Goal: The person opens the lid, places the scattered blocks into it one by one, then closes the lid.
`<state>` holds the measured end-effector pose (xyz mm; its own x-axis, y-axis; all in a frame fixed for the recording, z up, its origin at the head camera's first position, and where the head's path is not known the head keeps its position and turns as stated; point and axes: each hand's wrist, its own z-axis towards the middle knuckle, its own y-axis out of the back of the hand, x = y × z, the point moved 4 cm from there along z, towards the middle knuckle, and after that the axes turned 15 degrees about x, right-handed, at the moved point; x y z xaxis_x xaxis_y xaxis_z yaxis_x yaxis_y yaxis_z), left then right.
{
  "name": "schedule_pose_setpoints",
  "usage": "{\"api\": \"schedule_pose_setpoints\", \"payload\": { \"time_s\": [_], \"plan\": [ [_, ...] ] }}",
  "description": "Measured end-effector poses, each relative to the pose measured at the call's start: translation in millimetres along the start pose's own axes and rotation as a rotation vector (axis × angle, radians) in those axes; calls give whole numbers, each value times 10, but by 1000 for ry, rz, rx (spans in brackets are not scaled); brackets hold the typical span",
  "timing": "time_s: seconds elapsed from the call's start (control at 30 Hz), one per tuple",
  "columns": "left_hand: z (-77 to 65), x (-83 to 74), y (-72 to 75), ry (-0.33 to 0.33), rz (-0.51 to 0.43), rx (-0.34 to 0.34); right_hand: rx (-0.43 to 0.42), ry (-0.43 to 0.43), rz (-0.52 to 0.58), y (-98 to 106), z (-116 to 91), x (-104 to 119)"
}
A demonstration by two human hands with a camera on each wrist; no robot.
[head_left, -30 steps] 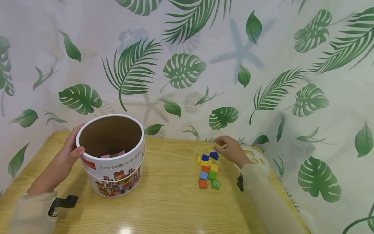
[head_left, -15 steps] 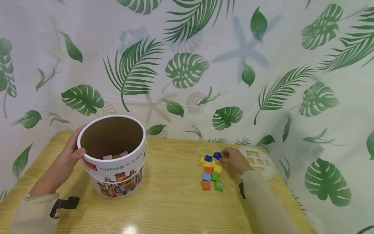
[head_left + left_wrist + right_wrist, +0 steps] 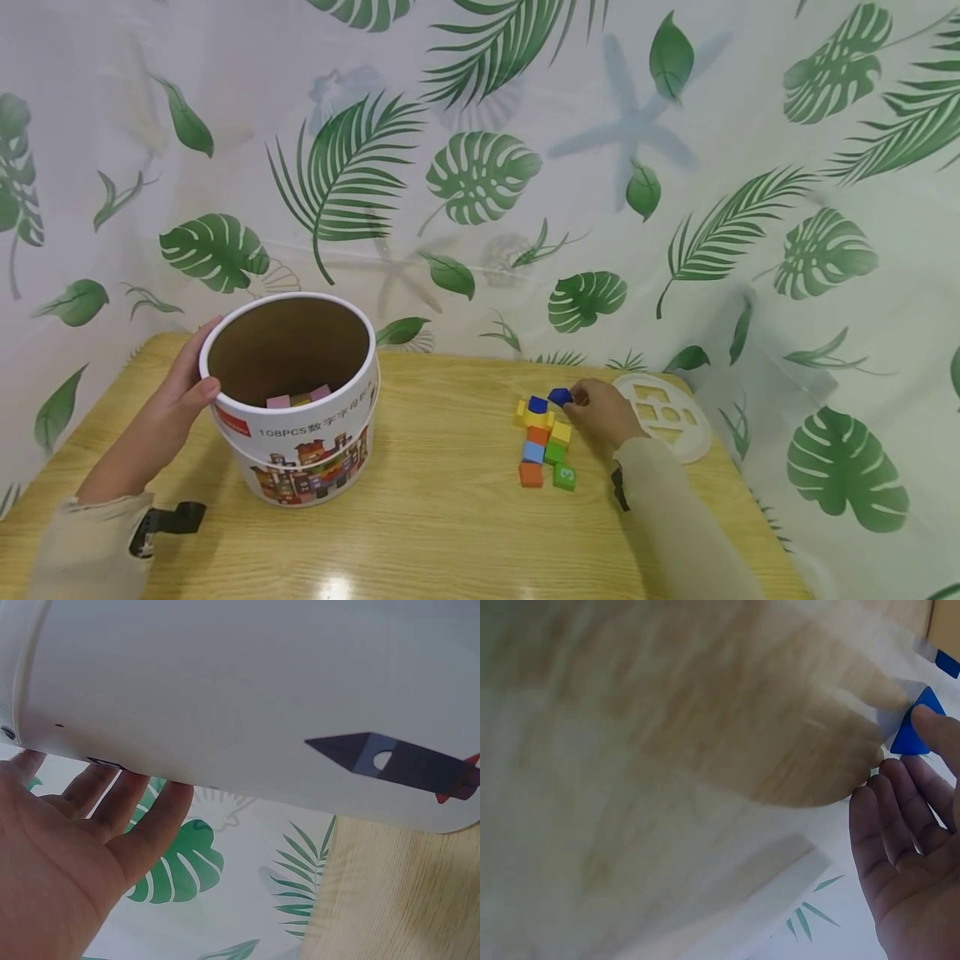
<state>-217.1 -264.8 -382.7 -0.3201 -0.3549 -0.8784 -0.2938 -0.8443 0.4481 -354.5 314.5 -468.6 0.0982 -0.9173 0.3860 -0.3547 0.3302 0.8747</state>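
Observation:
At the left stands a white bucket [image 3: 300,437] printed with colourful buildings and Chinese characters. My left hand [image 3: 183,383] holds its side near the rim, thumb at the front; in the left wrist view, bent fingers [image 3: 154,829] touch the outer wall. Across the table, my right hand [image 3: 603,410] pinches a blue triangular block [image 3: 559,397] between thumb and finger. The right wrist view shows the thumb against this blue block [image 3: 909,739]. Close by lie another blue block [image 3: 537,405], a red block [image 3: 537,435], a yellow block [image 3: 560,433] and a green block numbered 3 [image 3: 565,477].
Pink blocks [image 3: 278,402] show inside the bucket. A white plate-like piece with cut-out shapes [image 3: 693,437] lies right of my right hand. The wooden table [image 3: 442,517] meets a leaf-patterned curtain [image 3: 480,250] at its back and right edges.
My right hand has come down from above the blue triangular block and now pinches it. The left hand keeps its hold on the bucket. The head view has shifted slightly.

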Motion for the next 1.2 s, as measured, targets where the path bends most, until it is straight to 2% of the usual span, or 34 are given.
{"api": "schedule_pose_setpoints", "payload": {
  "time_s": [0.3,0.47,0.57,0.73,0.9,1.2],
  "plan": [
    [2,-37,-20,1,-11,-2,-28,11,-30,63,-54,29],
    [-1,-22,-16,-6,-1,-2,-86,82,-49,221,-134,149],
    [-3,-11,-7,-14,2,-3,-134,129,-40,342,-191,322],
    [-5,-23,6,-18,9,-2,-183,241,5,536,-270,820],
    [-2,-49,5,-16,9,3,-204,393,57,645,-333,1486],
    [14,-41,4,-20,3,3,-203,662,85,607,-432,2732]
  ]
}}
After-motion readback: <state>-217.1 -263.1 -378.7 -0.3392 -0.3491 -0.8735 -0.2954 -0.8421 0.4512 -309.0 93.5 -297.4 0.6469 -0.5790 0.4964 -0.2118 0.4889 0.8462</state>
